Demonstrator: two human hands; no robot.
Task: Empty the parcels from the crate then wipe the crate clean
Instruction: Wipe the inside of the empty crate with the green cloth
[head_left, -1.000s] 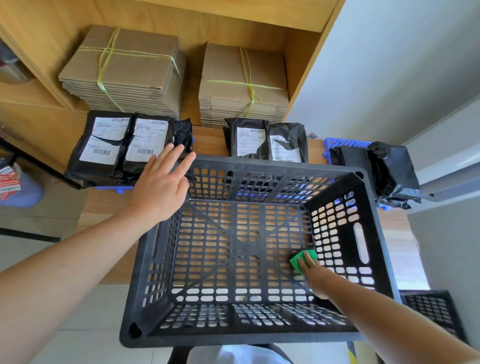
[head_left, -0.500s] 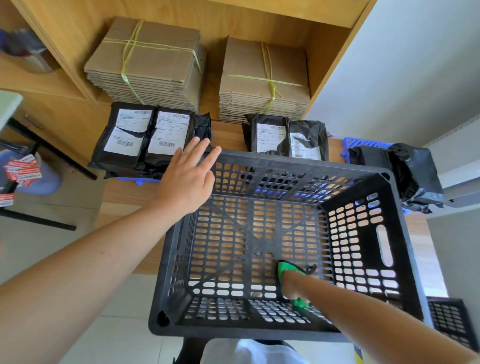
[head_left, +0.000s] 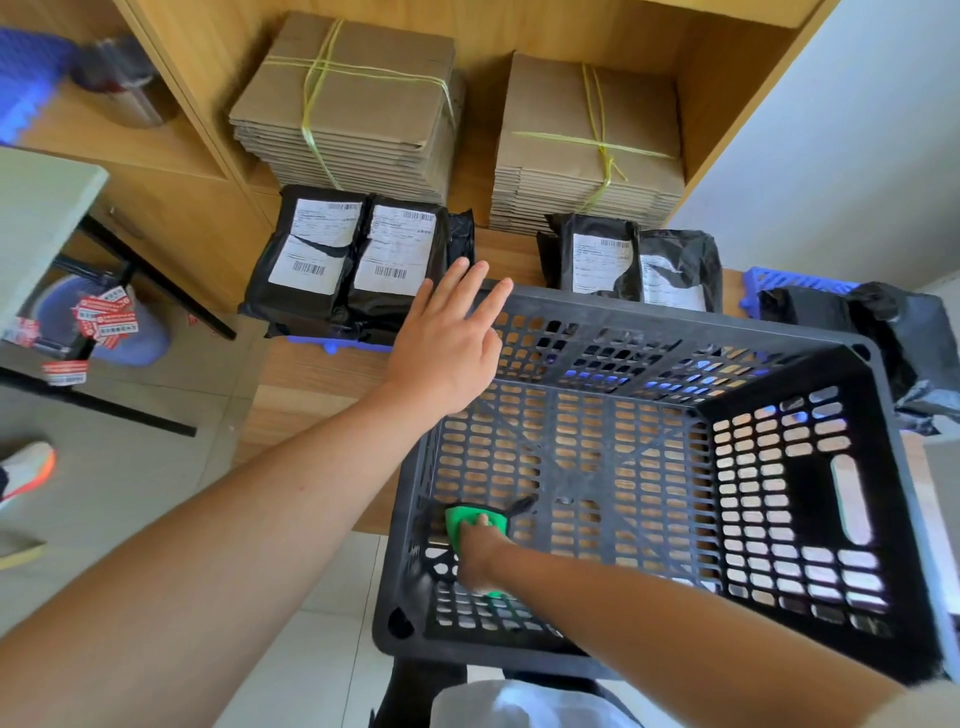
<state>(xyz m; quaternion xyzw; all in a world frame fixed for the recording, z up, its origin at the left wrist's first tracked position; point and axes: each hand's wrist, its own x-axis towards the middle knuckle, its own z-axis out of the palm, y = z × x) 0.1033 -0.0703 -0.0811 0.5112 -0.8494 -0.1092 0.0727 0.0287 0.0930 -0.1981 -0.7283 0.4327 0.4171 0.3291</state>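
Cloth (head_left: 460, 522) slid leftward inside crate (head_left: 675, 322), left hand (head_left: 447, 348) unmoved on rim

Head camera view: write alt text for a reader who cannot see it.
A right hand holds a green cloth against the floor of an empty black slotted crate, while the left hand rests flat on its far-left corner. Black labelled parcels lie on the wooden counter beyond.

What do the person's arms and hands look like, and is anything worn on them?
The left hand and the right hand wear no gloves, and both forearms are bare. Neither wrist carries a watch or bracelet. The left hand shows no ring; the right hand's fingers are mostly hidden.
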